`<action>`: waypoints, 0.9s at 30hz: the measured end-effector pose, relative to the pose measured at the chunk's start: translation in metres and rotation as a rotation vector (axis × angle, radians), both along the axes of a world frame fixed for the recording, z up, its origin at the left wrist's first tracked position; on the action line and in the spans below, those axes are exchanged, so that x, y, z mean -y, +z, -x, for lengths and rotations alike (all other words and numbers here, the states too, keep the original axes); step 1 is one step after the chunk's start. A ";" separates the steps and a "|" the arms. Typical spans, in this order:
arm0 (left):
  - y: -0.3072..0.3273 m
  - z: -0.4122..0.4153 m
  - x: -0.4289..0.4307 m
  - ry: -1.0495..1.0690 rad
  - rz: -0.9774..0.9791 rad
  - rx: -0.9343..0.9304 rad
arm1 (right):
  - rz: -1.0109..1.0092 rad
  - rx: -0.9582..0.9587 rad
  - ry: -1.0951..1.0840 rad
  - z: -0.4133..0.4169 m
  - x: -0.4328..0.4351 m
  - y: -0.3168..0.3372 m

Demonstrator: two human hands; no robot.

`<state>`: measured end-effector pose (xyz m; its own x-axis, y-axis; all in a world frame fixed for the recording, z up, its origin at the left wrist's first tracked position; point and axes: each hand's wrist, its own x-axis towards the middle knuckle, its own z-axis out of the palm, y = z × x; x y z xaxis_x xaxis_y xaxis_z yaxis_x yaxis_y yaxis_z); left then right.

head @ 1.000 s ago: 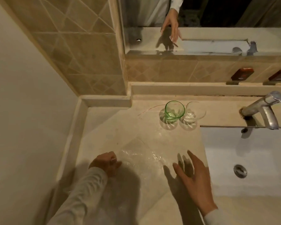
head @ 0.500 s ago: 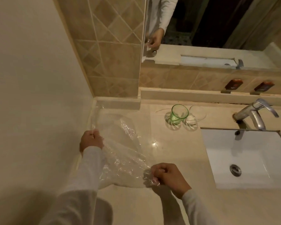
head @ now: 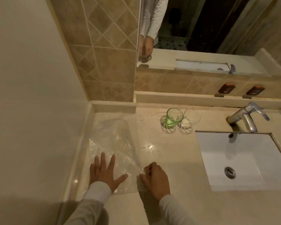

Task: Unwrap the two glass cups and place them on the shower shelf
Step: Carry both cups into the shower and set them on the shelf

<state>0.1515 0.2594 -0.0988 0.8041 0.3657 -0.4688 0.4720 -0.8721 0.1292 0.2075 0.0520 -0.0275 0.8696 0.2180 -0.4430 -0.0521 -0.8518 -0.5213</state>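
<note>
The green cup is tinted glass and the clear cup is colourless. The plastic wrap is see-through with white glinting crinkles. The table is pale beige stone, the sink white, the tap silver. The tiles are tan, set in diamonds with pale grout. The wall is plain cream.

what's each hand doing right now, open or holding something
Left hand: open, fingers spread, pressing flat on the plastic wrap.
Right hand: closed, pinching the plastic wrap at its edge.
</note>
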 end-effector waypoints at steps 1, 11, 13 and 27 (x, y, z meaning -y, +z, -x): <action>-0.003 0.001 0.002 0.005 -0.016 -0.023 | -0.006 0.063 0.037 -0.001 0.000 -0.001; -0.001 0.012 0.015 0.008 -0.030 -0.033 | -0.313 -0.228 0.241 -0.074 -0.040 -0.011; 0.003 0.013 0.017 0.001 -0.068 -0.073 | -0.348 -0.161 0.107 -0.096 -0.038 -0.011; 0.070 -0.230 0.147 0.123 0.570 0.527 | -0.325 0.417 -0.232 -0.252 0.116 0.020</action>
<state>0.3814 0.1125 -0.0289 0.9420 0.2843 -0.1785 0.3126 -0.5494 0.7749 0.4590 -0.0636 -0.0072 0.9977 0.0680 0.0049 0.0471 -0.6349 -0.7712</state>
